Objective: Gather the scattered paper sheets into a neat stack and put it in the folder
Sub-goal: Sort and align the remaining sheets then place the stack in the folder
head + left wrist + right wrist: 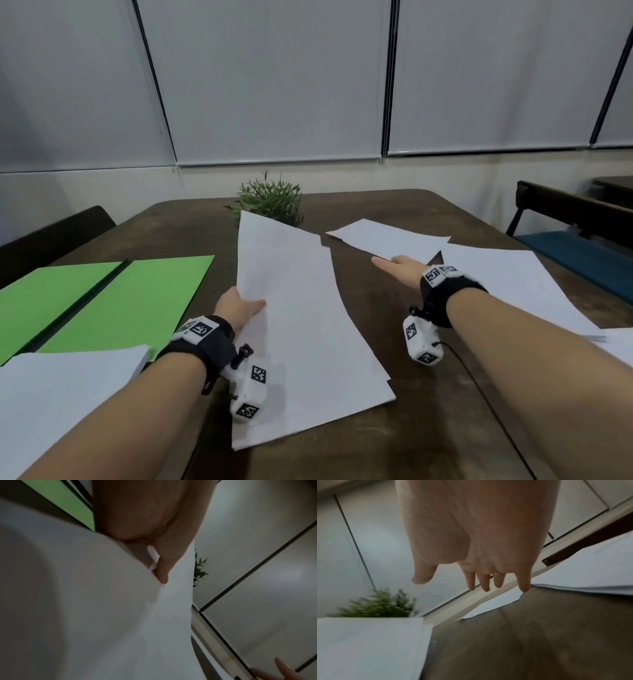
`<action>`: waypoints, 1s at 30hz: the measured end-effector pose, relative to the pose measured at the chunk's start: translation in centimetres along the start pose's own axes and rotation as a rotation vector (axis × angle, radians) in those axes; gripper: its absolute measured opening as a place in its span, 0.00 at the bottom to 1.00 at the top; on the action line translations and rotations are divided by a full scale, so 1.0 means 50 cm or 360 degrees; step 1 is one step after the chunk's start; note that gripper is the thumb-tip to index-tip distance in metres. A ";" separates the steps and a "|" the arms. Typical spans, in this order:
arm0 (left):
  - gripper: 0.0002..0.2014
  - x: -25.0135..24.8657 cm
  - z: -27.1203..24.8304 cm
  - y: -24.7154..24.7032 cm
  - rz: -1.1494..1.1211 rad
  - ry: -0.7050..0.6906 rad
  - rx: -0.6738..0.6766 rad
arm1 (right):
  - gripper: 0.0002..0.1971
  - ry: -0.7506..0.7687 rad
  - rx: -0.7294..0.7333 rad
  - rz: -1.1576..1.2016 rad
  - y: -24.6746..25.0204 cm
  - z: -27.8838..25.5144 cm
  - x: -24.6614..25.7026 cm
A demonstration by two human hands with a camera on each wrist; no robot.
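My left hand (241, 303) pinches the left edge of a few white sheets (301, 308) in the middle of the table; the thumb (163, 573) lies on top and the far end of the sheets curls upward. My right hand (399, 265) reaches out flat, its fingers (485, 582) straight, above the near edge of a single sheet (387, 236) at the back right. An open green folder (113, 298) lies flat at the left. More paper lies at the near left (65, 387) and at the right (520, 284).
A small green plant (270, 198) stands at the back middle of the dark wooden table (428, 428). A dark chair back (51, 236) is at the left and a bench with a blue seat (579, 250) at the right.
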State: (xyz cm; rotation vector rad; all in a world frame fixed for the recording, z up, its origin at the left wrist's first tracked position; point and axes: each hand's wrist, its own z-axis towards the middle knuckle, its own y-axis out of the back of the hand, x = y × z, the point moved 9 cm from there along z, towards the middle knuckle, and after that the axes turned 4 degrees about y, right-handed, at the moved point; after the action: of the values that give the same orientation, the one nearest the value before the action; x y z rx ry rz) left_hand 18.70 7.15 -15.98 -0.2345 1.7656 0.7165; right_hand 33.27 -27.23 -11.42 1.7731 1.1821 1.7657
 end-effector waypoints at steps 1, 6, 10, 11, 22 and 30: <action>0.15 0.012 0.014 -0.002 0.0083 0.0032 0.0021 | 0.51 -0.0066 -0.0015 -0.0021 0.008 0.026 -0.020; 0.19 0.028 0.050 -0.013 0.0467 0.0205 0.0135 | 0.56 -0.0220 0.0051 -0.0310 0.012 0.111 -0.069; 0.23 0.024 0.059 -0.015 0.0883 0.0303 0.0191 | 0.57 -0.0255 0.0089 -0.0424 0.008 0.160 -0.077; 0.25 0.024 0.063 -0.014 0.0994 0.0311 0.0192 | 0.55 -0.0275 0.0084 -0.0453 0.011 0.164 -0.075; 0.33 0.038 0.084 -0.010 0.1265 0.0405 0.0326 | 0.46 -0.0228 0.0380 -0.0317 -0.031 0.094 -0.043; 0.32 0.020 -0.013 0.024 0.1510 0.0357 0.0247 | 0.41 -0.0187 0.0653 -0.0010 -0.120 -0.082 0.048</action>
State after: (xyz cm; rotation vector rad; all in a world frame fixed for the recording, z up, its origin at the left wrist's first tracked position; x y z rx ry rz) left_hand 17.28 7.92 -16.39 0.7056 2.1149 1.2350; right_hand 27.27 -23.13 -13.86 2.0587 1.5819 1.4654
